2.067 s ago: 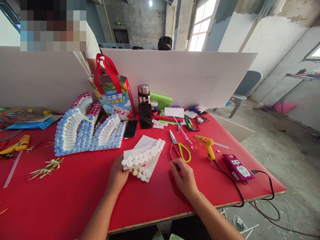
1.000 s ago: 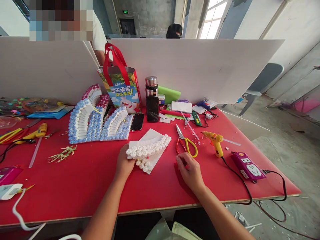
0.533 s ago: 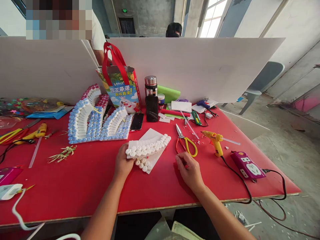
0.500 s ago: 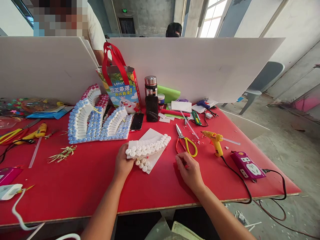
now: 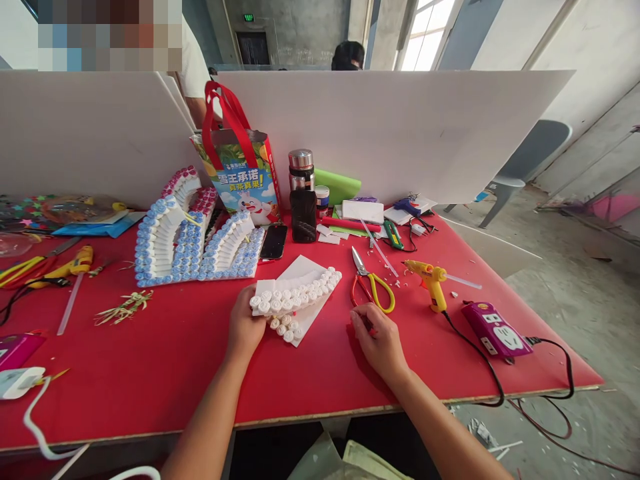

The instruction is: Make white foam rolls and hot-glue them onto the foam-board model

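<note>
My left hand (image 5: 245,327) grips the near end of a white foam piece (image 5: 295,297) covered with rows of white paper rolls, which lies on the red table (image 5: 150,360). My right hand (image 5: 377,343) rests on the table just in front of the red-and-yellow scissors (image 5: 369,283), fingers curled; whether they pinch anything is hidden. A yellow glue gun (image 5: 430,280) stands to the right of the scissors.
A blue-and-white rolled-paper model (image 5: 185,243), a printed bag with red handles (image 5: 240,170), a flask (image 5: 301,180), a phone (image 5: 275,241) and small tools lie behind. A purple power strip (image 5: 495,330) sits near the right edge. White partition boards (image 5: 390,133) stand behind; people are beyond them.
The view tilted down and steadied after the oldest frame. Both hands have stayed almost still; the left hand shifted the white piece very slightly.
</note>
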Demonstrator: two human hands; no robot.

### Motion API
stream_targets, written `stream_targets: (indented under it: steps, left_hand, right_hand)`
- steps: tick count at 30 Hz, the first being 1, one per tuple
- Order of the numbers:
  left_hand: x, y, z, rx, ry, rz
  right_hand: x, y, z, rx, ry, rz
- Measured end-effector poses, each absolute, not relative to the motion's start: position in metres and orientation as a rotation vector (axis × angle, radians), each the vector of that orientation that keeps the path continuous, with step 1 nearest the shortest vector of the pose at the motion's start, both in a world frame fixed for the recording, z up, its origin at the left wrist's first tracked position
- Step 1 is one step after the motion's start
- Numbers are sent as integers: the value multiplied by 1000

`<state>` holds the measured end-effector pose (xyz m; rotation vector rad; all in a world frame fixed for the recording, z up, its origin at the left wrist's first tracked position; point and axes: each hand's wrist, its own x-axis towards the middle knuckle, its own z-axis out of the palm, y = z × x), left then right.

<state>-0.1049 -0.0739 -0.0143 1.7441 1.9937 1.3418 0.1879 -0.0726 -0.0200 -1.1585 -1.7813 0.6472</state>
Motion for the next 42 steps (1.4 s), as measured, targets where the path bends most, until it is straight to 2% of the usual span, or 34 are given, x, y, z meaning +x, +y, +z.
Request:
stream_targets:
  steps: [34, 37, 42]
  left_hand:
    - [-110, -72, -17, 1655, 2061, 1391]
    - [-112, -72, -18, 1642, 2089, 1403]
    - [-116, -69, -21, 1586, 2053, 1383]
  right_hand:
    - [185, -72, -23, -1235, -1718, 590]
    - [183, -71, -11, -1229, -1683, 581]
    - [169, -20, 44, -1152, -1717, 414]
